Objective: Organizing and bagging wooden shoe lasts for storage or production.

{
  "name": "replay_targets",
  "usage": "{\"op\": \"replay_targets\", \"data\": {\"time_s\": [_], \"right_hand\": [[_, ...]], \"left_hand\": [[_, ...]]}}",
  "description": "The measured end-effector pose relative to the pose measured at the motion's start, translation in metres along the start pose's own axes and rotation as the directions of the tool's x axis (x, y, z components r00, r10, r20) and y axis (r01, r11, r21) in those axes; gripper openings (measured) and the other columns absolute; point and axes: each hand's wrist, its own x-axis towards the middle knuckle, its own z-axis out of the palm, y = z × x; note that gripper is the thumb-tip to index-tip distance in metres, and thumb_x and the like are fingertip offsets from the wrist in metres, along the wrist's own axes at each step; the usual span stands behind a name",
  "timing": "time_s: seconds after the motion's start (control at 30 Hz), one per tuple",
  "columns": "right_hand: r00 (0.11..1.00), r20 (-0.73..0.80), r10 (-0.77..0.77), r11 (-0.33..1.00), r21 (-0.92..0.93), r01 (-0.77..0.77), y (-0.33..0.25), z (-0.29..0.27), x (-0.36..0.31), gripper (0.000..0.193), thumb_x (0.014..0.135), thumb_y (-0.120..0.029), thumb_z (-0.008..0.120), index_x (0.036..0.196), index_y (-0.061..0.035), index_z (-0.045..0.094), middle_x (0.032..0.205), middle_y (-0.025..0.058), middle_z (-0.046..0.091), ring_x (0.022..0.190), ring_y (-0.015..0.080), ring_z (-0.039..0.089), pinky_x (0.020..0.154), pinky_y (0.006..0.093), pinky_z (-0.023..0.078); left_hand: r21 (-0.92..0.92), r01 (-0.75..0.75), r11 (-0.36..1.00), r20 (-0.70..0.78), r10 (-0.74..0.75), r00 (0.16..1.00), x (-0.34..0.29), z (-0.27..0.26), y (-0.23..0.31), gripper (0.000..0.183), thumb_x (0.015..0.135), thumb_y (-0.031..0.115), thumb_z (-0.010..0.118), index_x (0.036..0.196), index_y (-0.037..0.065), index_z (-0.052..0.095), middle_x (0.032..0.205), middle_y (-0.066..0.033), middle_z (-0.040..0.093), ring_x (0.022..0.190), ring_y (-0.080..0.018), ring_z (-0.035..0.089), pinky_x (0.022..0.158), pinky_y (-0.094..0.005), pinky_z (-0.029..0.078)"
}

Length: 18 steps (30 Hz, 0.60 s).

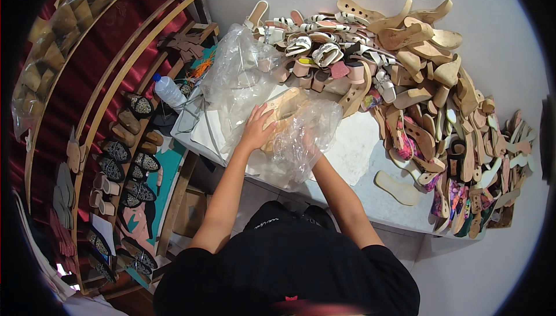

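On the table in front of me lies a clear plastic bag [315, 123] with pale wooden shoe soles [288, 103] in and under it. My left hand [258, 128] rests on the left side of these soles, its fingers spread and stretched out. Through the crumpled film, my right hand [308, 142] shows only faintly at the bag's right side, so its fingers are hidden. A larger, loose clear plastic bag [234, 64] sits just beyond my left hand. White paper or sheeting [354, 148] covers part of the table around the bag.
White strappy sandals [298, 44] are heaped along the table's back. Many wooden soles [420, 32] pile up at the right. One flat insole [397, 188] lies near the front edge. At left stand a water bottle [169, 91] and a wooden rack [119, 64] with shoes [110, 168].
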Motion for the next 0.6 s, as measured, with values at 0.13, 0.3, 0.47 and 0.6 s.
{"op": "replay_targets", "data": {"time_s": [0.13, 0.3, 0.47, 0.6], "right_hand": [[0.991, -0.124, -0.046, 0.991, -0.132, 0.029, -0.025, 0.018, -0.017, 0.044, 0.080, -0.023, 0.061, 0.113, 0.0026, 0.045, 0.104, 0.0103, 0.053, 0.089, 0.0172, 0.053, 0.075, 0.0289, 0.046], [0.981, -0.128, -0.143, 0.988, -0.070, 0.135, -0.040, 0.021, -0.040, 0.052, 0.080, -0.025, 0.062, 0.117, 0.0031, 0.040, 0.104, 0.0117, 0.052, 0.089, 0.0189, 0.053, 0.075, 0.0291, 0.046], [0.957, -0.099, 0.274, 0.960, 0.097, -0.264, -0.044, 0.001, -0.031, 0.052, 0.080, -0.026, 0.061, 0.118, 0.0004, 0.039, 0.102, 0.0133, 0.052, 0.089, 0.0218, 0.054, 0.075, 0.0322, 0.048], [0.974, 0.025, 0.224, 0.925, 0.310, -0.220, -0.094, 0.056, -0.061, 0.041, 0.084, -0.034, 0.053, 0.112, -0.0041, 0.046, 0.102, 0.0111, 0.054, 0.085, 0.0235, 0.057, 0.071, 0.0350, 0.051]], "left_hand": [[0.060, 0.002, 0.998, 0.000, -0.002, 1.000, -0.009, 0.002, 0.000, 0.050, 0.082, 0.039, 0.053, 0.125, 0.013, 0.046, 0.141, -0.0076, 0.025, 0.132, -0.0287, 0.016, 0.103, -0.0487, 0.019], [0.076, 0.003, 0.997, 0.028, -0.005, 1.000, -0.008, 0.001, -0.001, 0.054, 0.081, 0.042, 0.053, 0.128, 0.016, 0.042, 0.142, -0.0063, 0.022, 0.133, -0.0277, 0.012, 0.101, -0.0545, 0.018], [0.093, -0.013, 0.996, 0.055, 0.008, 0.998, -0.002, 0.006, 0.005, 0.045, 0.087, 0.036, 0.045, 0.128, 0.017, 0.042, 0.142, -0.0063, 0.021, 0.133, -0.0278, 0.011, 0.100, -0.0564, 0.018], [0.151, 0.007, 0.988, 0.022, -0.010, 1.000, -0.009, 0.004, 0.000, 0.039, 0.091, 0.028, 0.039, 0.128, 0.016, 0.043, 0.141, -0.0104, 0.024, 0.131, -0.0333, 0.015, 0.105, -0.0427, 0.016]]}}
